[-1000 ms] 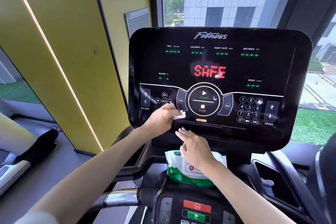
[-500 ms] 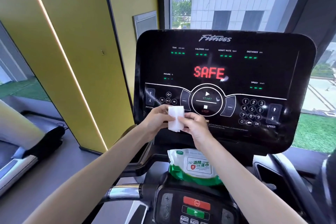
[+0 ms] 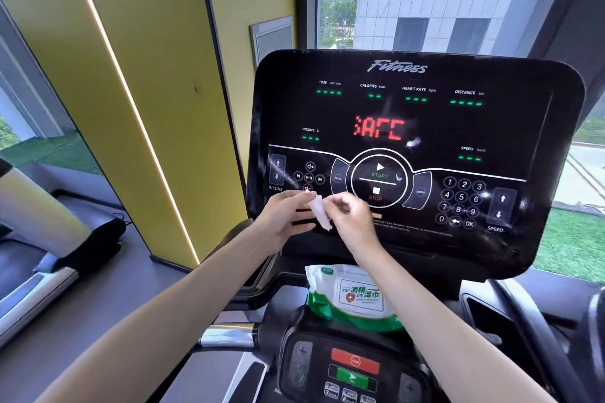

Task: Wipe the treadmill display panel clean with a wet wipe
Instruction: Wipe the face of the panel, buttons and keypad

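Looking down from the head camera, both hands meet in front of the lower edge of the display panel (image 3: 415, 154). The left hand (image 3: 281, 219) pinches the wet wipe (image 3: 319, 211) between thumb and fingers; the right hand (image 3: 352, 217) is closed on its other edge. The wipe hangs crumpled, long axis roughly vertical, just below the media buttons. The panel lies straight ahead and above, neither hand clearly nearer. The wipe pack (image 3: 353, 298) sits below the wrists.
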A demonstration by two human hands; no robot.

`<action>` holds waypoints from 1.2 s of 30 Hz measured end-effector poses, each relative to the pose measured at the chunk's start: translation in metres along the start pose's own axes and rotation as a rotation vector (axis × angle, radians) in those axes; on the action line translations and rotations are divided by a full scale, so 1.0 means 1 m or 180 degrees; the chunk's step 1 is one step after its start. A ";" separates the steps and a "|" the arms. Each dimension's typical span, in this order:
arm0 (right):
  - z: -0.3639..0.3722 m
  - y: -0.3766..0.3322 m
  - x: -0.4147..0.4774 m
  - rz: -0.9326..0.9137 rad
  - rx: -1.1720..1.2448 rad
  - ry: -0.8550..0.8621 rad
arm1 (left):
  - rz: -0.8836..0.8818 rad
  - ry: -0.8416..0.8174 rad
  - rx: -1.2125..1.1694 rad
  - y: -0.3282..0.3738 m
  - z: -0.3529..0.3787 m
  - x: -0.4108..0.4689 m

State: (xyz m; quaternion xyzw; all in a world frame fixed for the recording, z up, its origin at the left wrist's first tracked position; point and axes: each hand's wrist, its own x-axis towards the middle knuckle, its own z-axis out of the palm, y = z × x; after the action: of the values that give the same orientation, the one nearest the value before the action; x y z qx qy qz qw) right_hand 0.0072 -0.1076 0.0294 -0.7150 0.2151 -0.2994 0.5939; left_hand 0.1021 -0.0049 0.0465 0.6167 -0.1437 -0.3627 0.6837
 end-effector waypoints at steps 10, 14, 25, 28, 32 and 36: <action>0.003 0.003 0.003 -0.0186 -0.0512 -0.0062 | -0.0174 -0.0128 0.0308 0.004 -0.006 -0.004; 0.003 -0.001 0.002 -0.0254 -0.0552 -0.0094 | -0.0261 -0.0165 0.0278 0.003 -0.009 -0.005; -0.002 -0.009 0.013 -0.0052 -0.0593 0.0342 | -0.0102 -0.0198 0.0970 0.009 -0.028 0.001; -0.002 -0.004 0.014 0.0014 -0.0981 0.0083 | -0.0470 -0.0793 0.1152 0.021 -0.034 -0.003; 0.005 0.001 0.010 -0.0073 -0.1557 0.0085 | -0.0692 -0.0576 0.1337 0.020 -0.034 0.001; 0.012 -0.011 0.006 0.0921 -0.0684 -0.0635 | -0.0304 -0.0110 0.1416 0.017 -0.031 0.000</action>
State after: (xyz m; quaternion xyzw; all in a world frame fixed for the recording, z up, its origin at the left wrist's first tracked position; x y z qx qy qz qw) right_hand 0.0191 -0.1002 0.0401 -0.7620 0.2865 -0.1140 0.5694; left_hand 0.1271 0.0180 0.0564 0.7521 -0.2025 -0.3646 0.5103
